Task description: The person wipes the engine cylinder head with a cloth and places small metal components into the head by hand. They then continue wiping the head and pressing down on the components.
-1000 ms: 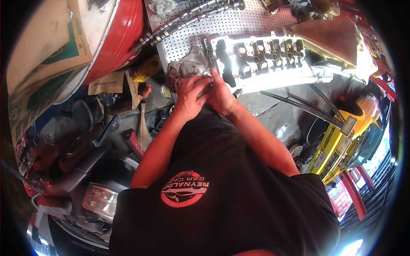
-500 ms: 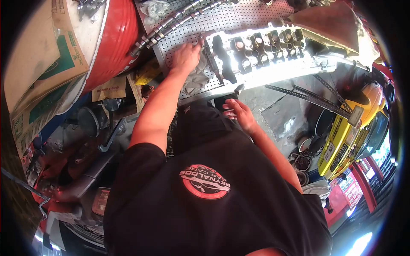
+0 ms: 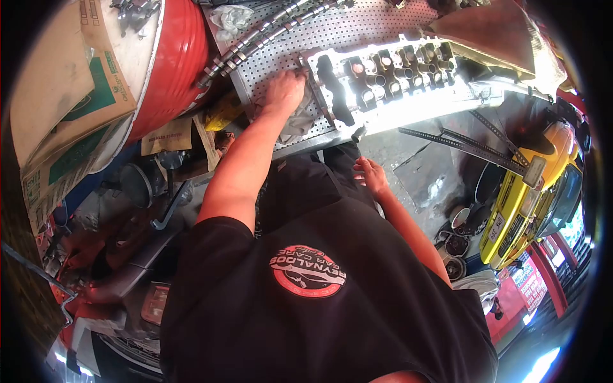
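My left hand (image 3: 285, 91) is at the left end of a bright metal cylinder head (image 3: 396, 75). Its fingers are curled down over a crumpled grey rag (image 3: 297, 122) and seem closed on it, though the fingertips are hidden. The cylinder head lies on a perforated metal bench top (image 3: 260, 71), its round ports and dark openings facing up. Low beside my dark trousers hangs my right hand (image 3: 371, 175), fingers loosely bent and apart, with nothing seen in it.
Two camshafts (image 3: 255, 48) lie beyond my left hand, near a clear plastic bag (image 3: 231, 20). A red drum (image 3: 179, 64) and cardboard boxes (image 3: 70, 83) stand left. Brown cardboard (image 3: 485, 35) is at the bench's right. Slotted metal bars (image 3: 463, 145) and a yellow car (image 3: 511, 204) are at right.
My left hand has drawn back from the cylinder head's corner toward the rag, its fingers now more curled. My right hand has moved slightly right and lower.
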Motion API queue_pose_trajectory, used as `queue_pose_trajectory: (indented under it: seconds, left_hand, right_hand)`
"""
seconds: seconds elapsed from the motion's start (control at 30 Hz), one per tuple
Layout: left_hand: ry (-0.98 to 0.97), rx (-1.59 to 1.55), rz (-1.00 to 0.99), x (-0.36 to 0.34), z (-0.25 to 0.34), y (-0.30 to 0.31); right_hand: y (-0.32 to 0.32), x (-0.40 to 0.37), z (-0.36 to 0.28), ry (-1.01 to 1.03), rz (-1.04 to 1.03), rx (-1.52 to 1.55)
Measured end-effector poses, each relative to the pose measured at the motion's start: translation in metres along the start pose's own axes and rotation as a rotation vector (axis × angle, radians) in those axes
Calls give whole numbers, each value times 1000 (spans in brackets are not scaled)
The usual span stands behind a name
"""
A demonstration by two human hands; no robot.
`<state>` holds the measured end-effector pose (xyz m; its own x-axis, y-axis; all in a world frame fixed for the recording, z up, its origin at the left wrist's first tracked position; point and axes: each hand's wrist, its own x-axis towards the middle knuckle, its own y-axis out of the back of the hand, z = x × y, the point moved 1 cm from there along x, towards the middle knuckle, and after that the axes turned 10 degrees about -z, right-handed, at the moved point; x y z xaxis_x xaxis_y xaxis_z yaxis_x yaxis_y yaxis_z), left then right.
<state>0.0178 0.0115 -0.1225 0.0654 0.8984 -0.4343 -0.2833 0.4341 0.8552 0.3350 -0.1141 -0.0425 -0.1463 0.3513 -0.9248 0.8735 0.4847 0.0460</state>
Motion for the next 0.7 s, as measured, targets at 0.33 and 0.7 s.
queue_pose_trajectory:
  seconds: [0.33,0.7]
  left_hand:
    - [112,-415,-113,-5,4,27]
    - [461,-795,192,-43,-11,18]
  right_hand:
    - [24,7,27,-26,77,-83]
    - [22,5,30,-52,95,-114]
